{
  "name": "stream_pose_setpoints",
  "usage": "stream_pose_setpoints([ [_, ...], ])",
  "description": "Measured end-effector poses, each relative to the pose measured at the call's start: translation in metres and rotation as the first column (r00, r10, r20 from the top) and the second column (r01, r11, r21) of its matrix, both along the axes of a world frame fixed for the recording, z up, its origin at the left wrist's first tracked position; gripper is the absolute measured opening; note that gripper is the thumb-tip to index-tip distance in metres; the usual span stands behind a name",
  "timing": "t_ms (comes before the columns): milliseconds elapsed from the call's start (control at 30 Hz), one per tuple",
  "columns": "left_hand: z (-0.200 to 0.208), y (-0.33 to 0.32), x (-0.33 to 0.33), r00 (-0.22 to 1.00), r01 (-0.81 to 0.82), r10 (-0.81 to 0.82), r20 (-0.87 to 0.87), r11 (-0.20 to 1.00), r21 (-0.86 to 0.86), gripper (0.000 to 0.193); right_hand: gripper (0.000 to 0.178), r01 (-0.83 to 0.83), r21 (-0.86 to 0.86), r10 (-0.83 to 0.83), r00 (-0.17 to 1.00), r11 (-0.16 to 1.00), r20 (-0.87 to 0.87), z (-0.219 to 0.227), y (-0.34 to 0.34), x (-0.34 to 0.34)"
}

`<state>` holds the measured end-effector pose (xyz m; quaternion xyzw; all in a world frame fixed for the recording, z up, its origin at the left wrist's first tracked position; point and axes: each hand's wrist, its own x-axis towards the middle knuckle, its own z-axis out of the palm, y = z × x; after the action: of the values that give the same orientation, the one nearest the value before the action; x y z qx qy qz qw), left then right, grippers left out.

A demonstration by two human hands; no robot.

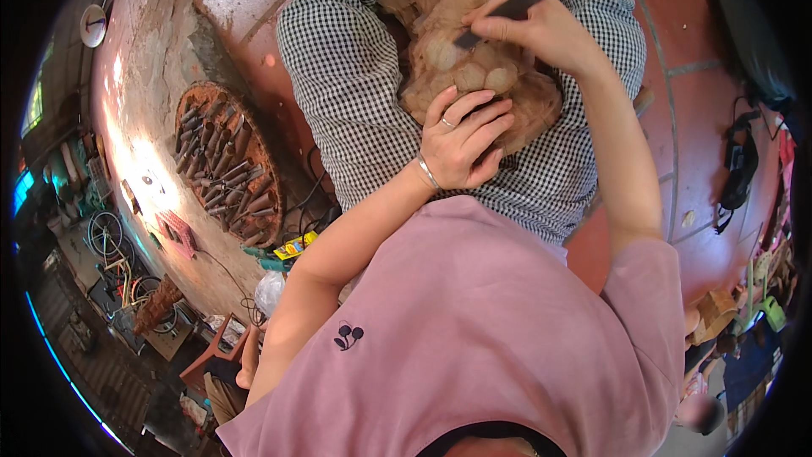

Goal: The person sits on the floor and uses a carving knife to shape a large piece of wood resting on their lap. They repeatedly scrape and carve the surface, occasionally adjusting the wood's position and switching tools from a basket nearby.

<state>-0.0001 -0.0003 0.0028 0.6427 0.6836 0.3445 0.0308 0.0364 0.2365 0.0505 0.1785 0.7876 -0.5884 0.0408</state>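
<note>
A pale brown wooden carving (461, 51) rests on my lap, over checked black-and-white trousers (355, 93). My left hand (463, 140) lies flat on the carving's near side, fingers spread, with a ring and a bracelet on it. My right hand (541, 30) grips a dark flat carving chisel (516, 4), whose tip touches the rounded knobs of the wood. My pink shirt (482, 330) fills the lower middle of the view.
A round woven tray (190, 101) with several wood-handled chisels lies on the red tiled floor (702, 161) to my left. Cables and a yellow object (294, 246) lie near it. A black strap (740, 169) lies at right. Clutter and a bicycle (110, 241) stand at far left.
</note>
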Motion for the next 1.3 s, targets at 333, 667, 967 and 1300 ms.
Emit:
stream_pose_setpoints([
  [333,0.003,0.001,-0.002,1.000,-0.003,0.003,0.008,0.999,0.034,0.037,0.018,0.485,-0.013,-0.442,0.785,0.874,-0.433,-0.010,-0.045,0.027],
  [667,0.013,0.025,-0.012,0.967,-0.254,0.241,0.085,0.948,0.190,0.028,0.011,0.364,-0.145,-0.390,0.822,0.920,-0.414,-0.009,-0.070,0.035],
  [967,0.006,0.022,-0.012,0.976,-0.216,0.214,0.035,0.959,0.182,0.012,0.010,0.423,0.131,-0.285,0.778,0.897,-0.560,-0.020,-0.072,0.043],
  [1300,0.004,0.023,-0.009,0.968,-0.251,0.250,0.032,0.946,0.206,0.009,0.011,0.405,-0.105,-0.412,0.820,0.908,-0.397,-0.019,-0.072,0.042],
])
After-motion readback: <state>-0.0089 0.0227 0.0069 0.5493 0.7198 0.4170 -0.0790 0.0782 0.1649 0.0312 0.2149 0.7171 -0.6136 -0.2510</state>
